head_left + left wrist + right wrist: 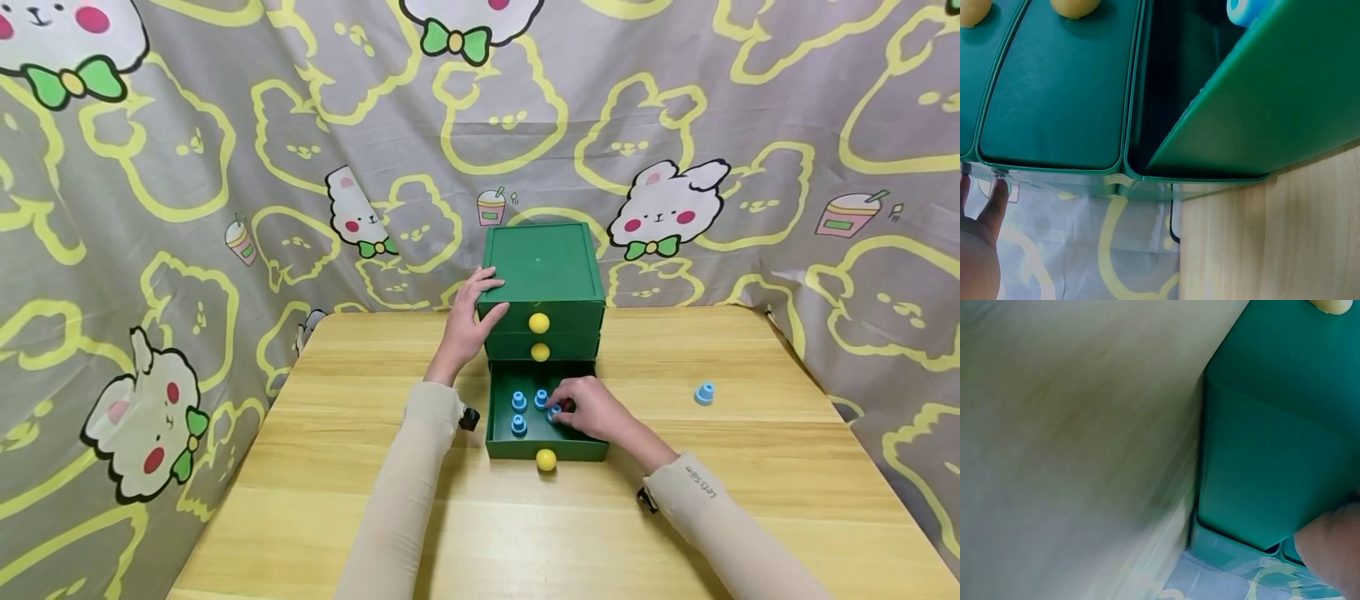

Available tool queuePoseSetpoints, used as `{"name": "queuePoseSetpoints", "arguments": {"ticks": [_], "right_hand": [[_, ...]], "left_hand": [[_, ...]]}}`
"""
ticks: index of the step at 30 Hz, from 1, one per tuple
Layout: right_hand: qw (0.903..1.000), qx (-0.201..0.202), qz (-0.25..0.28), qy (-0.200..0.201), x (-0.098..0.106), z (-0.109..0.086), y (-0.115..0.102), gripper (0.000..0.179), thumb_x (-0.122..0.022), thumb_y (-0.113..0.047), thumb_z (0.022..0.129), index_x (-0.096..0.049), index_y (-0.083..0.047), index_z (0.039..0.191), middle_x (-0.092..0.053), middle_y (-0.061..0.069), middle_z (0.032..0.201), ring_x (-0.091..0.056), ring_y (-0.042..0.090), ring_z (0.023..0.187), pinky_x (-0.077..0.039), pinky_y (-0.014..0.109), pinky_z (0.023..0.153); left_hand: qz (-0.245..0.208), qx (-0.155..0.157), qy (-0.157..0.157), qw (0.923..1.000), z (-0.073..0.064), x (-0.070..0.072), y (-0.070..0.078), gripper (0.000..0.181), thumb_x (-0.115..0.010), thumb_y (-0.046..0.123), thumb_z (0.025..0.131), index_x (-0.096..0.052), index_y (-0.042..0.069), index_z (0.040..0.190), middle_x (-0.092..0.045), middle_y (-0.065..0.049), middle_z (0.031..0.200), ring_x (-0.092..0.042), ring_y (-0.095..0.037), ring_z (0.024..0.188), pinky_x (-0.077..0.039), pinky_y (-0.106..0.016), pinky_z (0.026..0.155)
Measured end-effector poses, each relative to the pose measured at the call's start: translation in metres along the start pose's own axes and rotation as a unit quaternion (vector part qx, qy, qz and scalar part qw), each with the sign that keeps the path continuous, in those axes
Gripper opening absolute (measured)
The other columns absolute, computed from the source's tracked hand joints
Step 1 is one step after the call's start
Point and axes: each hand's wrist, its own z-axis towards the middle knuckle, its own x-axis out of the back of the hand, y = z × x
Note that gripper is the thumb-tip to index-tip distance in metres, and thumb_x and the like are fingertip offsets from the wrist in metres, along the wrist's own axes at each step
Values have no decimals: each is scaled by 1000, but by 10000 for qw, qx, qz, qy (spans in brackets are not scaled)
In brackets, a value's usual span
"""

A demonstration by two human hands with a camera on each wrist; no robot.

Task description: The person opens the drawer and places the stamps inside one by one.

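Observation:
A green cabinet of stacked drawers [542, 262] stands at the back of the table, its bottom drawer [502, 448] pulled out. My left hand [467, 323] rests on the cabinet's upper left side with fingers spread over the top edge; its fingers [994, 212] touch the cabinet's side in the left wrist view. Inside the drawer, my right hand [592, 407] pinches a small blue flanged plug [555, 414] between thumb and fingertips. More blue plugs stand upright nearby, such as one [518, 402] at left. Only the edge of my right hand [1335, 547] shows in the right wrist view.
Another blue plug [704, 393] stands on the wooden table [757, 492], right of the cabinet. Yellow round knobs, one [546, 460] on the open drawer, stick out from the drawer fronts. A patterned curtain [300, 125] hangs behind and along the sides.

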Motion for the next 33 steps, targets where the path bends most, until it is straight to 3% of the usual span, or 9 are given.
{"name": "queuePoseSetpoints", "arguments": {"ticks": [6,16,24,33], "right_hand": [[9999,-27,-25,-144,0,1,-1,17,-86,-9,84,-83,-10,101,-75,-1,94,-63,10,82,-54,26,72],[9998,-5,75,-168,5,0,-2,21,-86,-8,84,-82,-8,105,-74,0,95,-64,12,83,-54,27,73],[9987,-154,457,167,15,-7,-1,21,-84,-8,87,-81,-8,108,-75,3,100,-69,15,89,-61,35,79],[9957,-585,433,578,35,-23,11,19,-78,-8,92,-80,-7,111,-75,5,102,-68,18,91,-61,45,86]], "left_hand": [[-5,-12,-31,10000,-1,0,-1,46,-59,51,103,-58,25,141,-38,14,163,-18,-16,161,-22,-55,127],[-29,-45,-10,10000,-1,-1,1,42,-62,43,104,-58,25,141,-37,11,165,-19,-27,161,-22,-58,126],[-14,-60,55,10000,0,-1,3,38,-64,32,104,-58,24,141,-38,9,164,-20,-32,160,-23,-59,126],[-22,-30,68,10000,0,-1,4,38,-66,29,103,-59,24,140,-40,8,164,-20,-25,161,-23,-58,126]]}}
